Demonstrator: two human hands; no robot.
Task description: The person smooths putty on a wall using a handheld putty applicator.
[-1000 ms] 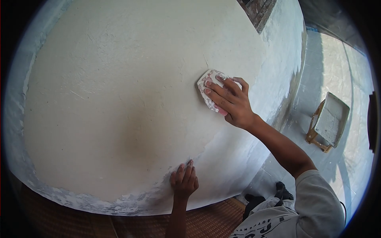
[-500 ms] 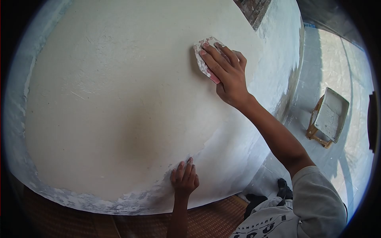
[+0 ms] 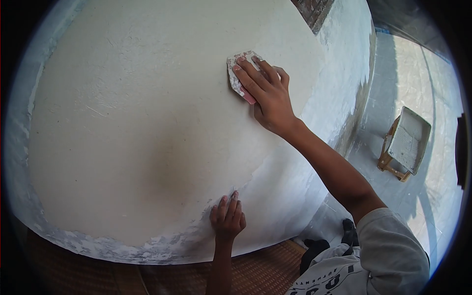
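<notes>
While my right grip [image 3: 270, 102] is closed over the whitened pad [image 3: 234, 77], well above the lower edge of the pale surface [image 3: 108, 162], I judge flat, even finger pressure best; my left grip [image 3: 227, 219], open, rests nearer that edge. Compared with half a second ago, the pad lies farther left, away from the dark patch [image 3: 313, 12].

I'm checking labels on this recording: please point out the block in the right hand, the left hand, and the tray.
Block [image 3: 237, 83]: head view, on its white-smeared side.
Left hand [image 3: 228, 223]: head view, on the back of the hand.
Tray [image 3: 422, 150]: head view, on its rim.
</notes>
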